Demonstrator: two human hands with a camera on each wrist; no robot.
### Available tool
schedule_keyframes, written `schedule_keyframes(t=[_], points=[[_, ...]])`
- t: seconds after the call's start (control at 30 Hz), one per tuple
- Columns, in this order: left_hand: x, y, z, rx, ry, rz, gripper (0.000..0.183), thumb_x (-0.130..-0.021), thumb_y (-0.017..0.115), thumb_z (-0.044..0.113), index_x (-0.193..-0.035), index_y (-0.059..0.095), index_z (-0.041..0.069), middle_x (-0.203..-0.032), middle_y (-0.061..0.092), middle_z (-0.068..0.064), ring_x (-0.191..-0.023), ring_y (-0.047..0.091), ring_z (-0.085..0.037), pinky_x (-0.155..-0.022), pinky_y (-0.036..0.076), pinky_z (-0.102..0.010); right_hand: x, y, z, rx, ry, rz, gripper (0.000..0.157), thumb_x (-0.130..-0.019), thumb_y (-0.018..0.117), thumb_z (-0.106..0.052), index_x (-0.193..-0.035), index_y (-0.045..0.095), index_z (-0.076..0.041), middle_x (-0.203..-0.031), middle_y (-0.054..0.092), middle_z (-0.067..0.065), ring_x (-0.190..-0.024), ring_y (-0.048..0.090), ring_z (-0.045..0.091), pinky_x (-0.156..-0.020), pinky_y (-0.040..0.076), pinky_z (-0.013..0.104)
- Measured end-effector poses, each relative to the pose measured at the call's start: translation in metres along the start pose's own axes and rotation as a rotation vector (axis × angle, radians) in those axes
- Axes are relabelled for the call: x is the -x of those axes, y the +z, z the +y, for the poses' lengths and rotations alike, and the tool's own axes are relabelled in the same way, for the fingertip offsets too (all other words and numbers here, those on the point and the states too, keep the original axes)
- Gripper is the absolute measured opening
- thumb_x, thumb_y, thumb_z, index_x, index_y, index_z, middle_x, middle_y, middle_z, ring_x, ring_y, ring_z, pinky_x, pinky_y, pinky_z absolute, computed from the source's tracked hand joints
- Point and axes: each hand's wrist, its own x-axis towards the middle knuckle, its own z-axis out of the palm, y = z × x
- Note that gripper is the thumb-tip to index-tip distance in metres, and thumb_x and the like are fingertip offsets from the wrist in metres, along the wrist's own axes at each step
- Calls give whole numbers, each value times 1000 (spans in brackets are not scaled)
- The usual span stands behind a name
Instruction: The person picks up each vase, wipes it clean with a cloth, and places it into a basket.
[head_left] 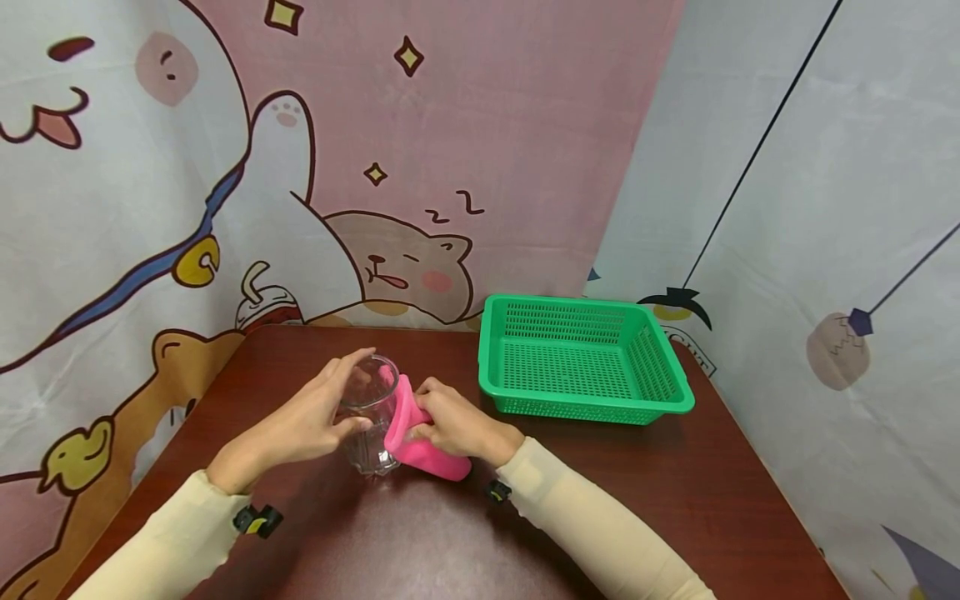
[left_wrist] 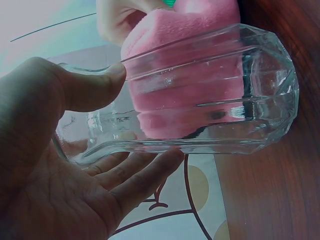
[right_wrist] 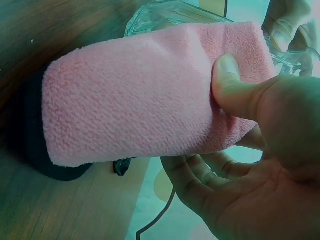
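My left hand holds a tall, clear, faceted glass jar near its mouth, thumb on one side and fingers on the other. The jar stands upright on the table, its round rim facing up. My right hand pinches a folded pink fleecy cloth between thumb and fingers, just right of the jar. Seen through the glass in the left wrist view, the cloth lies along the jar's far side. Behind the cloth's lower end, the right wrist view shows a black rounded thing, mostly hidden.
A green plastic basket with slotted walls stands at the back right of the dark red-brown table. Printed cartoon curtains hang behind the table and along its sides.
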Motion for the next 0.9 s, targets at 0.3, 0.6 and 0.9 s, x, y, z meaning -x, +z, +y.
schedule_keyframes(t=[0.3,0.6,0.9], points=[[0,0,0,-11,2,1,102,-97,95,9,-177,32,10,-144,66,-20,-132,73,-35,-92,68,-40,0,2,2,23,23,-20,25,-102,92,-21,-120,89,-4,-138,75,15,-127,73,25,-106,67,31],[0,1,0,-5,2,6,100,-98,94,8,-177,32,10,-144,66,-20,-131,74,-35,-92,68,-39,0,4,3,53,2,-13,17,-101,93,-19,-109,88,-4,-130,77,15,-121,75,25,-99,67,31],[0,1,-1,-8,8,11,100,-98,94,8,-177,33,11,-143,68,-20,-128,74,-34,-90,66,-38,2,9,8,93,-17,-5,15,-100,95,-18,-97,87,-7,-125,79,13,-120,75,23,-97,66,31]])
